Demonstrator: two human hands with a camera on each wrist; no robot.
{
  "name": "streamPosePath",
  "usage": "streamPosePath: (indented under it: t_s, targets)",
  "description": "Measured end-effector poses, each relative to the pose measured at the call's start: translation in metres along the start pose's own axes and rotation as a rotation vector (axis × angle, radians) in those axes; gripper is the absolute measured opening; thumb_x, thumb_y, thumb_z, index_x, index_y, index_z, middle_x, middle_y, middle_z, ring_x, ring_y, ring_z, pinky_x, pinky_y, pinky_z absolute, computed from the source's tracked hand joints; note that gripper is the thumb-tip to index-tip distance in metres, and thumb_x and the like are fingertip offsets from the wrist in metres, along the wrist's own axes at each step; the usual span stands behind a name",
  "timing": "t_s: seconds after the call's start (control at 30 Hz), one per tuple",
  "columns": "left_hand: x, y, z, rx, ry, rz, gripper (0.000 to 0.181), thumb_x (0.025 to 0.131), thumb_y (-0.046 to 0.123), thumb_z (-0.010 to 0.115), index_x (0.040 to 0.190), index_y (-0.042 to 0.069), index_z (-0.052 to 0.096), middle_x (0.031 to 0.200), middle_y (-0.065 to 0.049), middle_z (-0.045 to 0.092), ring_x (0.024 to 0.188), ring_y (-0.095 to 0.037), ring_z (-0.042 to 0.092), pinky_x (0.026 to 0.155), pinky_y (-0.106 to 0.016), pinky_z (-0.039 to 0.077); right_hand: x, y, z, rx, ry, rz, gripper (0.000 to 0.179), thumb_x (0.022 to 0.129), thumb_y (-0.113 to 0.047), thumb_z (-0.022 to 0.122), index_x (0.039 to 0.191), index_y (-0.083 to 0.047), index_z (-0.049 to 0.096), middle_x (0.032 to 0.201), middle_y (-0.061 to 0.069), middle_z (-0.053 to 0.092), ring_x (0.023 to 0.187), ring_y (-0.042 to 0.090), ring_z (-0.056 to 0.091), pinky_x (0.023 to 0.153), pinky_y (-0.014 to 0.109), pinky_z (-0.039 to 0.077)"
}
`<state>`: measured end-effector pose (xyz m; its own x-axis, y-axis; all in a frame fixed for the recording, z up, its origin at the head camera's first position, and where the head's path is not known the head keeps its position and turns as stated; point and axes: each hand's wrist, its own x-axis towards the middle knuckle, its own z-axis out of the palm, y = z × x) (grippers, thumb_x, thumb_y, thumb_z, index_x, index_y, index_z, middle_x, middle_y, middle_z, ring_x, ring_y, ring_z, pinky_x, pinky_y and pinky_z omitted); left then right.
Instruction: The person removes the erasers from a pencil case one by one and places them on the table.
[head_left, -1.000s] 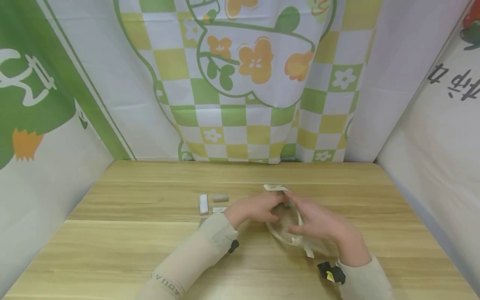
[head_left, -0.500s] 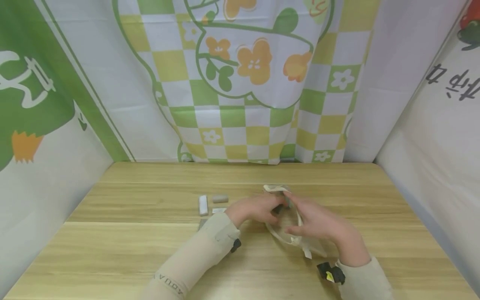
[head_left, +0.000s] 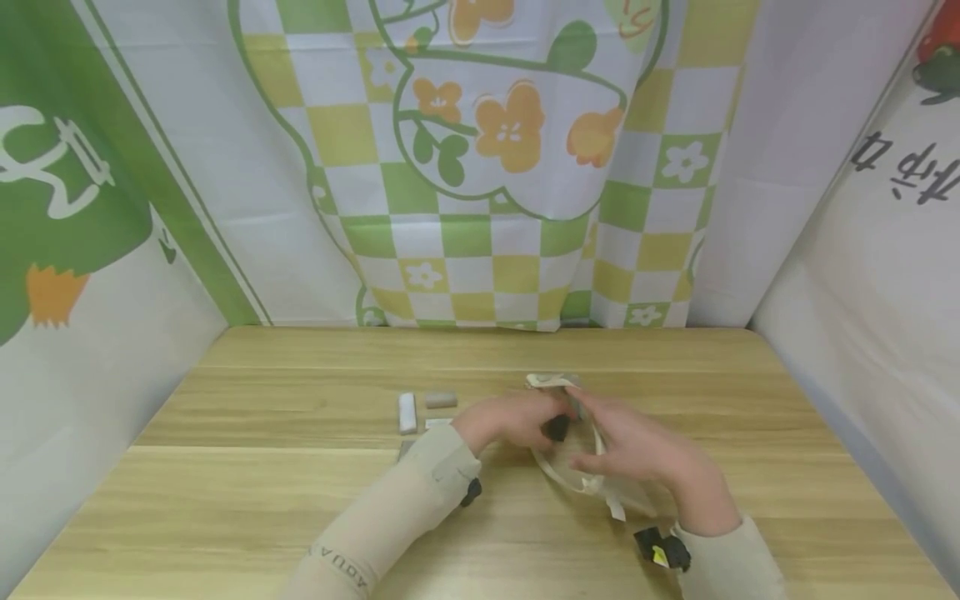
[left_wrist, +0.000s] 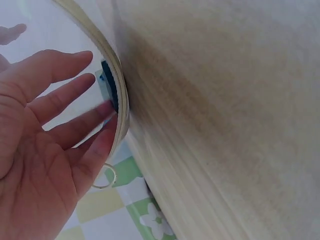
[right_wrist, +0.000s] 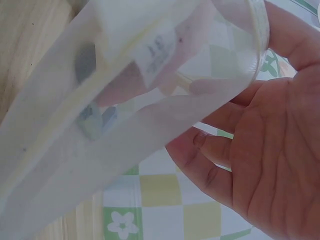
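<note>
A translucent pouch with a cream zip edge [head_left: 558, 481] lies on its side on the table, its mouth facing left. My right hand [head_left: 637, 437] holds the pouch by its rim, with the thumb inside the mouth and the other fingers outside. My left hand [head_left: 517, 418] reaches into the mouth with its fingers spread and fairly straight. By its fingertips is a small dark piece [head_left: 557, 427], which also shows as a dark blue piece [left_wrist: 111, 84] behind the rim in the left wrist view. Through the cloudy wall, the right wrist view shows blurred dark and bluish pieces [right_wrist: 91, 122].
Left of the pouch, a white block [head_left: 407, 413], a grey-brown cylinder [head_left: 441, 400], a thin white piece [head_left: 437, 423] and a grey piece [head_left: 406, 447] lie on the wooden table [head_left: 247, 467]. A checked curtain [head_left: 480, 275] hangs behind the table.
The dark piece by my left fingers has come into fuller view in the pouch mouth, as the left fingers shift slightly. My right hand and the pouch stay nearly still.
</note>
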<state>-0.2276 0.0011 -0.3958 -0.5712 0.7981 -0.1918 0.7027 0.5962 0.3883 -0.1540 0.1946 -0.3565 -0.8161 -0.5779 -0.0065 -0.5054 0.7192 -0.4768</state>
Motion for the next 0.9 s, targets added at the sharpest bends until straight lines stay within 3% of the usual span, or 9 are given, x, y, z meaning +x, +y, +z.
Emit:
streamPosePath:
  t_s: [0.23, 0.53, 0.9]
  targets:
    - [0.0008, 0.0023, -0.0006, 0.077, -0.013, 0.045, 0.054, 0.082, 0.003, 0.073, 0.134, 0.009, 0.061, 0.139, -0.006, 0.059, 0.132, -0.02, 0.052, 0.113, -0.03, 0.041, 0.0005, -0.0001, -0.0008, 0.013, -0.02, 0.02, 0.09, 0.088, -0.032, 0.075, 0.154, 0.004, 0.025, 0.153, 0.027, 0.039, 0.139, 0.041, 0.043, 0.112, 0.054, 0.04]
    - [0.0006, 0.0043, 0.0017, 0.117, -0.022, 0.04, 0.046, 0.082, 0.008, 0.077, 0.127, 0.013, 0.066, 0.135, -0.004, 0.059, 0.128, -0.018, 0.054, 0.112, -0.028, 0.041, 0.0012, -0.0012, -0.001, 0.004, -0.018, 0.023, 0.092, 0.087, -0.033, 0.075, 0.154, 0.004, 0.025, 0.153, 0.027, 0.038, 0.139, 0.041, 0.043, 0.112, 0.054, 0.039]
    - [-0.0027, 0.0082, 0.0044, 0.097, -0.017, 0.032, 0.04, 0.084, 0.011, 0.076, 0.123, 0.012, 0.068, 0.13, -0.004, 0.06, 0.124, -0.017, 0.055, 0.11, -0.027, 0.043, 0.0006, -0.0021, 0.0001, -0.011, -0.017, 0.021, 0.093, 0.087, -0.034, 0.076, 0.154, 0.004, 0.025, 0.153, 0.026, 0.039, 0.137, 0.04, 0.046, 0.111, 0.054, 0.041]
